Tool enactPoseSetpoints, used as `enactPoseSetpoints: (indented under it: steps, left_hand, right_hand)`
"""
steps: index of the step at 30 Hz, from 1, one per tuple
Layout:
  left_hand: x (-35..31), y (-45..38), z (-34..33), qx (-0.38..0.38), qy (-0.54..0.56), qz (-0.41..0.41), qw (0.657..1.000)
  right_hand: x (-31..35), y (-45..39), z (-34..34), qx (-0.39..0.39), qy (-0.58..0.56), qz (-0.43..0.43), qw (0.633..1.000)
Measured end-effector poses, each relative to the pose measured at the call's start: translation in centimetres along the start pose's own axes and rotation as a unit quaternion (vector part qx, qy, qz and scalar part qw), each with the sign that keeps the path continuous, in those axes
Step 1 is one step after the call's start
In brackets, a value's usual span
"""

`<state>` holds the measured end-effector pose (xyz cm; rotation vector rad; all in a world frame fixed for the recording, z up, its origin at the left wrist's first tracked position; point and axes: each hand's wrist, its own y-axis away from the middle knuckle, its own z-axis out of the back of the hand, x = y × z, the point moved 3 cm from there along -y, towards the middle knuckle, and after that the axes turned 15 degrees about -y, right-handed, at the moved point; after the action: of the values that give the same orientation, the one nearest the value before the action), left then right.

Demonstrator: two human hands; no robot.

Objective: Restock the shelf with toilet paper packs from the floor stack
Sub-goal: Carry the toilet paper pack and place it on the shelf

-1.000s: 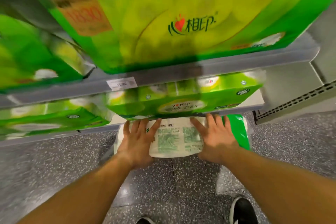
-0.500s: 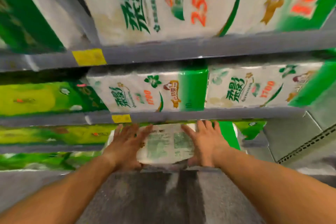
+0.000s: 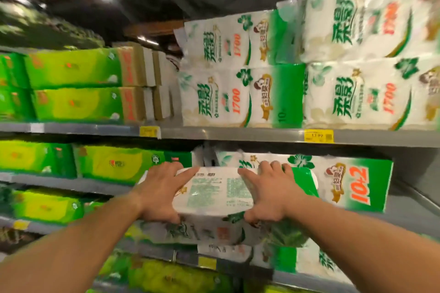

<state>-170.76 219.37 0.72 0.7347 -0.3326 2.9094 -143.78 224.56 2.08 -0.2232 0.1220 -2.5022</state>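
At the far left of the frame, green packs (image 3: pixel 71 104) fill the shelves in glossy film, blurred, box-shaped with square corners. Right of them, in the upper middle, sits a stack of 2 white packs (image 3: pixel 228 74) marked 1700, and the top one leans with a dark gap to its left.

Lower centre, the left hand (image 3: pixel 162 191) lies on the left end of the carried pack (image 3: pixel 214 200), fingers spread over its top and the thumb hooked under the near edge, so it grips rather than just rests. The pack is white and green, soft-looking, wrapped in thin crinkled plastic with small print on the upper face. Its long axis runs left to right across the frame, between the 2 hands, and it is held off the floor, in front of the middle shelf (image 3: pixel 238 134).

The right hand (image 3: pixel 273 191) mirrors the left on the other end, fingers flat on top, thumb underneath. Both hands look equally near.

The opening above the stack lies up and ahead of the pack. I judge that the likely slot, so the pack must rise well clear of the shelf edge and go in broadside. Behind the right hand, a pack marked 10+2 (image 3: pixel 345 183) stands on the shelf below.
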Motion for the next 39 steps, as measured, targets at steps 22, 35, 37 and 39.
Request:
enactPoseSetpoints:
  steps: [22,35,37,39]
  left_hand:
    - [20.1,-6.9,25.7,-0.393,-0.061,0.089,0.913]
    - [24.3,-19.6,28.1,-0.337,0.03,0.06,0.939]
    - [25.0,-20.8,28.7,-0.318,0.056,0.06,0.945]
    - [25.3,-22.1,29.4,-0.295,0.069,0.064,0.951]
  right_hand:
    - [10.8,-3.9,32.2,-0.366,0.197,-0.031,0.909]
    - [3.7,-15.2,37.5,-0.326,0.124,-0.045,0.936]
    - [3.2,-16.8,38.6,-0.306,0.097,-0.052,0.946]
    - [2.4,-18.1,39.5,-0.283,0.066,-0.069,0.954]
